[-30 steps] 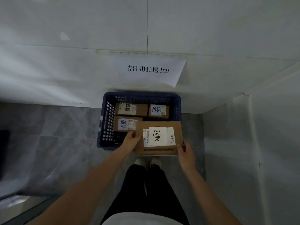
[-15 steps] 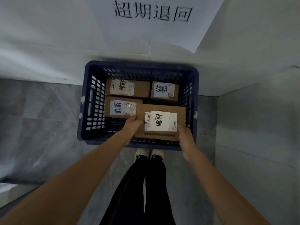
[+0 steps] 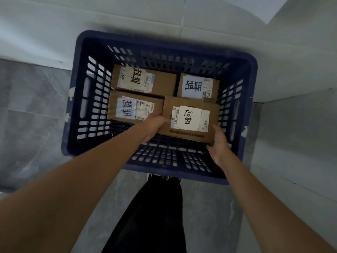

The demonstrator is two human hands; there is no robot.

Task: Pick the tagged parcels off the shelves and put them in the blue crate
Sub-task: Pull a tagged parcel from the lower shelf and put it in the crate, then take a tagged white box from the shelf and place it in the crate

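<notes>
A blue slatted crate (image 3: 85, 99) stands on the floor against the wall. Three tagged cardboard parcels lie inside it: one at the back left (image 3: 164, 84), one at the back right (image 3: 215, 84), one at the front left (image 3: 113, 105). I hold a fourth tagged parcel (image 3: 171, 108) low inside the crate's front right part. My left hand (image 3: 155, 123) grips its left edge. My right hand (image 3: 218, 143) grips its near right corner. Whether the parcel touches the crate floor is hidden.
White tiled walls (image 3: 45, 30) rise behind the crate and on the right (image 3: 295, 136), forming a corner. Grey marble floor (image 3: 31, 114) spreads to the left. My dark trousers (image 3: 155, 220) and shoes are just in front of the crate.
I have bent closer to the crate. The parcel in both hands has gone from above the crate's front rim down into its front right part.
</notes>
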